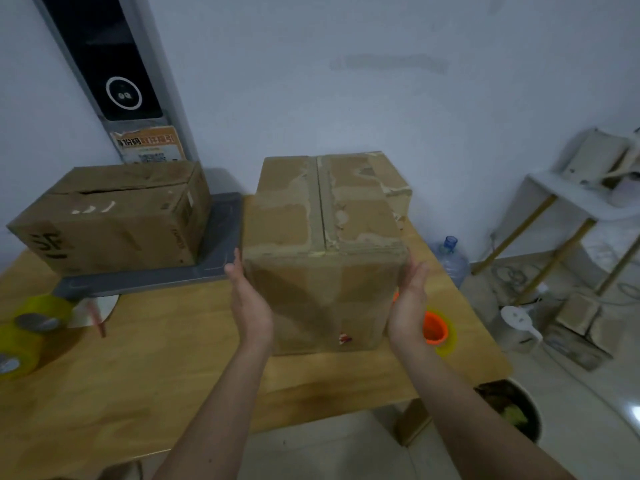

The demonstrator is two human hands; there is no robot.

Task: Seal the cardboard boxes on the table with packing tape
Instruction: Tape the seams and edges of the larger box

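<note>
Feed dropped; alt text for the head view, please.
The left hand and right hand hold a worn cardboard box by its sides on the wooden table, top flaps closed. A second box sits left on a grey platform; tape rolls lie at both table edges.

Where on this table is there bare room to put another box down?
Bare wood on the table, near left, between the yellow tape rolls and the middle box. Crowded: far left, second box on grey board; right, orange roll.

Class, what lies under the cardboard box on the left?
A flat grey base on the wooden table. The left cardboard box covers most of it, hiding its middle.
</note>
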